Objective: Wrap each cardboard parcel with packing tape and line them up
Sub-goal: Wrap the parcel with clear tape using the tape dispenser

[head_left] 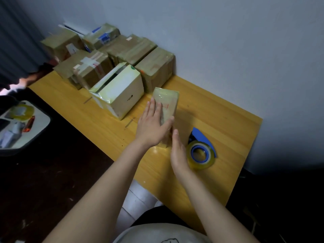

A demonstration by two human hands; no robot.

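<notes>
A small flat tape-wrapped cardboard parcel [167,104] lies on the yellow wooden table [219,123], near its middle. My left hand [152,123] lies flat on the parcel's top with straight fingers and the thumb along its near right edge. My right hand [178,153] stands edge-on with straight fingers against the parcel's near end. Just right of that hand lies a roll of clear packing tape in a blue dispenser [201,151], untouched. Several wrapped parcels [156,67] stand grouped at the table's far end against the wall.
A larger pale box [121,95] with one flap raised sits left of the small parcel. A grey tray [19,125] holding another tape roll and odds and ends stands off the table at the left. A white wall borders the table's far and right sides.
</notes>
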